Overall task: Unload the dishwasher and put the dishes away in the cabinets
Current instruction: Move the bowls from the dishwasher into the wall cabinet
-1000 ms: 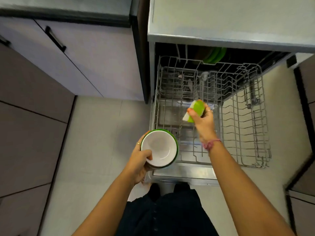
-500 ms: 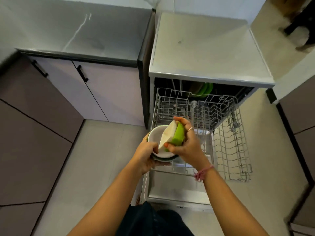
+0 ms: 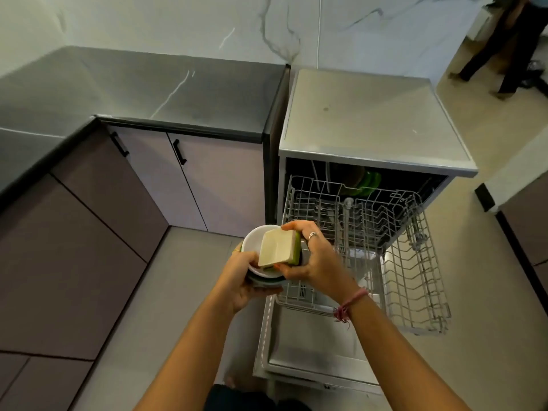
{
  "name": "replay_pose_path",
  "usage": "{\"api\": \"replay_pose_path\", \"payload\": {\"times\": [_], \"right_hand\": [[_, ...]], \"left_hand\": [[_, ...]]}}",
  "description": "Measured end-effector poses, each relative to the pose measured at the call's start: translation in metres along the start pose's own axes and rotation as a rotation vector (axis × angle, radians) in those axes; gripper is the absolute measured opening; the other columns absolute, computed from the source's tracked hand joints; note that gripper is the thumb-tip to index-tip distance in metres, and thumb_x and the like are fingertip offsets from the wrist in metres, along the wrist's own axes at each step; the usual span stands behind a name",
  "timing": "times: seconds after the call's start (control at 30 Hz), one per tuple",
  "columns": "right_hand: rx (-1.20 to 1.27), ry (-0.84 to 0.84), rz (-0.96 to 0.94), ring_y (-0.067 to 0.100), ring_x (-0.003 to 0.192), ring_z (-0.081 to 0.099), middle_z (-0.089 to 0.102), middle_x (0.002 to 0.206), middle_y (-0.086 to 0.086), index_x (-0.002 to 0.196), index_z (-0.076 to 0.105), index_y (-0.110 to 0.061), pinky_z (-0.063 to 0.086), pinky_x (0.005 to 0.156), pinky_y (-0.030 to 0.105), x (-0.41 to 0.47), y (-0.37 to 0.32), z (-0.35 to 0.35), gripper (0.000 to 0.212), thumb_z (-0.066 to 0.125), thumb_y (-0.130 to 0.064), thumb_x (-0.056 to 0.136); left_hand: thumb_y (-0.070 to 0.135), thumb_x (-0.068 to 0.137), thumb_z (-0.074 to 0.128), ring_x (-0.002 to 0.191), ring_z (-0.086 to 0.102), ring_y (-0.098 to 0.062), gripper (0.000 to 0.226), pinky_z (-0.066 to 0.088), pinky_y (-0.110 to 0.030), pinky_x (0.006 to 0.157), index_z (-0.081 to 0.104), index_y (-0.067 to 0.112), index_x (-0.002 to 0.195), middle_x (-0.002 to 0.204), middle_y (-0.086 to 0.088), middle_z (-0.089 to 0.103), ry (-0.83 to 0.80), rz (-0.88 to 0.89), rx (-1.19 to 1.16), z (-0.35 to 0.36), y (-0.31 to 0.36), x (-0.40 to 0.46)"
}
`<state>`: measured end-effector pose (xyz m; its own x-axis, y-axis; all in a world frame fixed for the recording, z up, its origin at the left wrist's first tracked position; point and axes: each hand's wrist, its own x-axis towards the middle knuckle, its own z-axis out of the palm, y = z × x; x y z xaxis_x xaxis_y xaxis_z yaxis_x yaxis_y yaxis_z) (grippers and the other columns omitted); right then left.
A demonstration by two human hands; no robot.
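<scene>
My left hand [image 3: 241,280] grips a round bowl [image 3: 255,243], white inside with a green rim, from below and the side. My right hand [image 3: 317,262] holds a small square dish [image 3: 278,247], cream inside and green outside, tilted and resting in the bowl. Both hands are in front of the open dishwasher [image 3: 367,120]. Its white wire rack [image 3: 409,262] is pulled out over the lowered door [image 3: 305,351]. Green plates [image 3: 369,180] stand deep inside the dishwasher, partly hidden.
A dark grey counter [image 3: 148,93] wraps the corner at left, with lower cabinets [image 3: 225,185] with black handles below it. Brown cabinet fronts [image 3: 74,247] line the left side. Another person's legs [image 3: 498,54] show at the top right.
My right hand has lifted the square dish from the rack and brought it left onto the bowl in my left hand. My view has risen, showing the counter and wall.
</scene>
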<state>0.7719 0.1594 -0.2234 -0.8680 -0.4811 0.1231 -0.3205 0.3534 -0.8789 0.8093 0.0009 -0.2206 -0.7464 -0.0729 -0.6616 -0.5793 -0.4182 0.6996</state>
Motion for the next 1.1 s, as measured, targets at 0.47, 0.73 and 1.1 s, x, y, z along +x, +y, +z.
{"api": "replay_pose_path", "payload": {"times": [0.47, 0.73, 1.1], "right_hand": [[-0.092, -0.159, -0.037, 0.003, 0.119, 0.041, 0.041, 0.128, -0.007, 0.121, 0.043, -0.024, 0.034, 0.096, 0.006, 0.115, -0.084, 0.154, 0.063, 0.080, -0.030, 0.071], [0.020, -0.165, -0.092, -0.004, 0.135, 0.029, 0.041, 0.136, -0.013, 0.122, 0.043, -0.031, 0.028, 0.107, 0.010, 0.188, -0.121, 0.237, 0.061, 0.079, -0.034, 0.073], [0.036, -0.136, -0.146, -0.005, 0.121, 0.040, 0.041, 0.132, -0.013, 0.121, 0.045, -0.030, 0.036, 0.096, 0.004, 0.298, -0.131, 0.252, 0.065, 0.072, -0.053, 0.066]], "left_hand": [[0.049, 0.092, 0.050, 0.097, 0.067, -0.035, 0.039, 0.057, -0.048, 0.068, 0.055, 0.022, 0.121, 0.112, -0.018, 0.065, 0.020, 0.097, -0.150, -0.182, 0.078, -0.002], [0.046, 0.093, 0.050, 0.093, 0.067, -0.036, 0.032, 0.057, -0.051, 0.068, 0.054, 0.026, 0.118, 0.110, -0.016, 0.065, 0.085, 0.174, -0.178, -0.270, 0.147, 0.005], [0.050, 0.084, 0.059, 0.096, 0.068, -0.036, 0.052, 0.057, -0.049, 0.069, 0.052, 0.022, 0.127, 0.114, -0.020, 0.064, 0.090, 0.202, -0.208, -0.304, 0.223, 0.074]]}}
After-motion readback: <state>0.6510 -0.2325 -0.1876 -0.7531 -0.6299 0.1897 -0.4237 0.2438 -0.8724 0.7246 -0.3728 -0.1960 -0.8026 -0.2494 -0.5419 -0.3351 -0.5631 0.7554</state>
